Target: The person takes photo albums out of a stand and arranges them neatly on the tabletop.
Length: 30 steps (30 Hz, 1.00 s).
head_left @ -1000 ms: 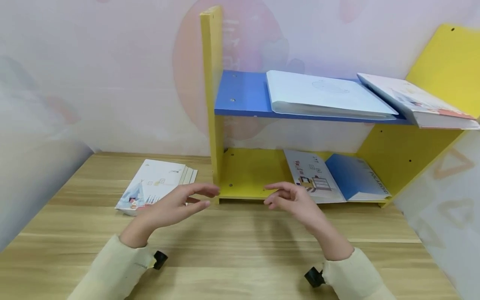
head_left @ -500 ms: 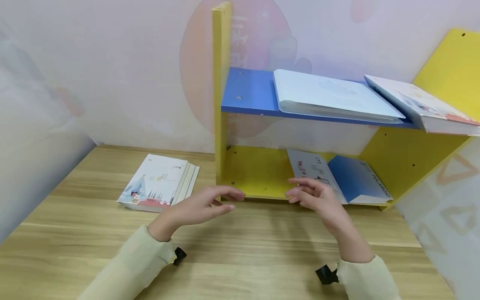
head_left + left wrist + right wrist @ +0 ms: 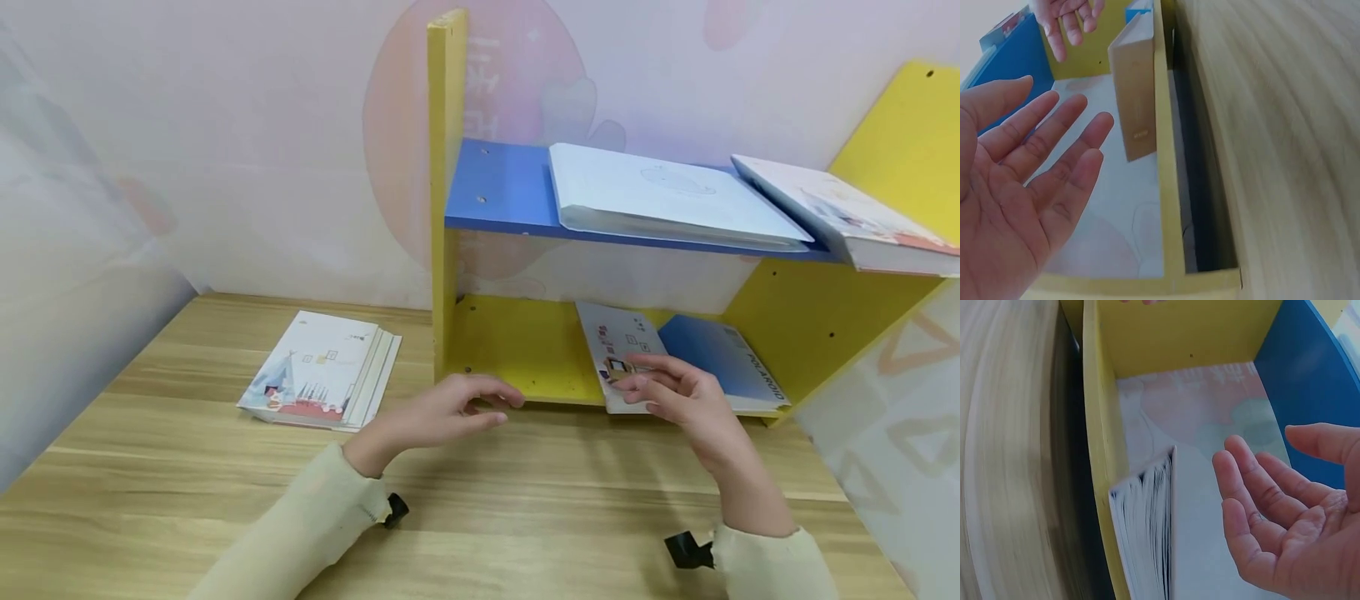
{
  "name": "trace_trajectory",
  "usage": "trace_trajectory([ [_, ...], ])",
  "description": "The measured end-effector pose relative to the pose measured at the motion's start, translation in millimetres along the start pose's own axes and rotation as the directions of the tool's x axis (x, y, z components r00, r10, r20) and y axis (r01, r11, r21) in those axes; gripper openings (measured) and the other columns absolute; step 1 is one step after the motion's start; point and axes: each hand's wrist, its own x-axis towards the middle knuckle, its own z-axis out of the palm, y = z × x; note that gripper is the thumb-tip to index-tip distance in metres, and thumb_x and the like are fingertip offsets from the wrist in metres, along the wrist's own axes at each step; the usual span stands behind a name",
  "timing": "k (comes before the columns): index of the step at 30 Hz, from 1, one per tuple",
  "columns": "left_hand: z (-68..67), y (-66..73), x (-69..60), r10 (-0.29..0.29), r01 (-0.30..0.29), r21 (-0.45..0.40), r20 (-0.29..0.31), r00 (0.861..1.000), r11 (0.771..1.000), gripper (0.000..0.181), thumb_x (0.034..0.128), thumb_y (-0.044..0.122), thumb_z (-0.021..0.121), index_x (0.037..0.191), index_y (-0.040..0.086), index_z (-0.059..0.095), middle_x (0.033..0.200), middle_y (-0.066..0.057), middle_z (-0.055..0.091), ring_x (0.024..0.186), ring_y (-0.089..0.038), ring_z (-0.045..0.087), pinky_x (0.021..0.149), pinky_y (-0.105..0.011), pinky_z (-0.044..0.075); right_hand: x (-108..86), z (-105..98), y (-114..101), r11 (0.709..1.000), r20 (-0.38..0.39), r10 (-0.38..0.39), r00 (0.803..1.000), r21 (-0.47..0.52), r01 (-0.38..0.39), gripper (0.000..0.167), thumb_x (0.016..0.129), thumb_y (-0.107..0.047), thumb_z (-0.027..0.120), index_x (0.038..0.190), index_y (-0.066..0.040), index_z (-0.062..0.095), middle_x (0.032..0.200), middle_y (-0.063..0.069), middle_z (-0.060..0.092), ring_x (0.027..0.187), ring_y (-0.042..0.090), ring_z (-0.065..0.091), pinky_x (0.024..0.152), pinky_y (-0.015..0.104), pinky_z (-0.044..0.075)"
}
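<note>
- Book with a picture cover (image 3: 617, 337) lies flat on the low yellow shelf (image 3: 517, 342), just left of the blue book (image 3: 723, 358).
- From far away, I see the right hand (image 3: 678, 396) right by it. The hand hides part of the cover, and I can't tell if they touch.
- Its fingers are loose and a bit bent, with nothing in them.
- The left hand (image 3: 453, 408) is near the shelf's front, over the counter (image 3: 525, 500). Its fingers are spread a little and hold nothing.
- I think the book is a bit heavy, because it looks thick. The cover looks stiff and maybe slippery, and the pages could flop open.
- I'd hold it by its two long sides and squeeze it shut.
- Its near end seems to poke past the shelf's front edge, so fingers might fit under there.
- I see bare room on its left, up to the yellow side board (image 3: 442, 292). The right side is tight.
- The blue shelf (image 3: 502, 183) is like a roof, so I'd keep low.
</note>
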Motion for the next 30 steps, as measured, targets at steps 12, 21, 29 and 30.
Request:
trace_trajectory([
  [12,20.5,3.5,25.5,-0.038,0.038,0.019,0.005,0.999,0.999,0.035,0.0994,0.019,0.062,0.132,0.006,0.062,0.131,-0.011,0.065,0.119,-0.024,0.063,0.091,-0.024,0.054,-7.1,-27.5,11.1,1.0,-0.015,0.005,1.0,0.02,-0.005,0.04,0.103,-0.025,0.055,0.141,-0.011,0.052,0.109,-0.012,0.074,0.097,0.007,0.07,0.086,0.016,0.051],
  [21,27.9,-0.1,47.0,-0.07,0.07,-0.015,-0.053,0.996,0.997,0.036,0.0999,0.023,0.061,0.132,0.007,0.063,0.128,-0.007,0.068,0.111,-0.017,0.065,0.094,-0.029,0.054,-10.4,-47.7,23.1,0.999,-0.048,0.045,0.998,0.011,-0.044,0.033,0.103,-0.025,0.054,0.137,-0.022,0.053,0.105,-0.018,0.073,0.095,0.005,0.07,0.081,0.013,0.05],
  [29,36.7,-1.3,66.8,-0.129,0.123,-0.063,-0.118,0.984,0.99,0.034,0.0994,0.022,0.061,0.129,0.007,0.065,0.124,-0.005,0.069,0.104,-0.016,0.064,0.079,-0.023,0.054,-12.1,-62.3,35.2,0.998,-0.034,0.039,0.999,0.057,-0.037,0.027,0.104,-0.02,0.053,0.128,-0.031,0.057,0.106,-0.016,0.074,0.095,0.002,0.07,0.078,0.015,0.052],
  [30,38.4,-0.4,69.1,-0.136,0.128,-0.069,-0.122,0.983,0.989,0.033,0.0994,0.022,0.061,0.129,0.007,0.065,0.123,-0.005,0.069,0.102,-0.016,0.064,0.078,-0.023,0.054,-12.4,-64.3,36.6,0.997,-0.035,0.04,0.999,0.064,-0.038,0.027,0.104,-0.019,0.053,0.127,-0.032,0.057,0.106,-0.016,0.074,0.095,0.002,0.07,0.077,0.015,0.052],
])
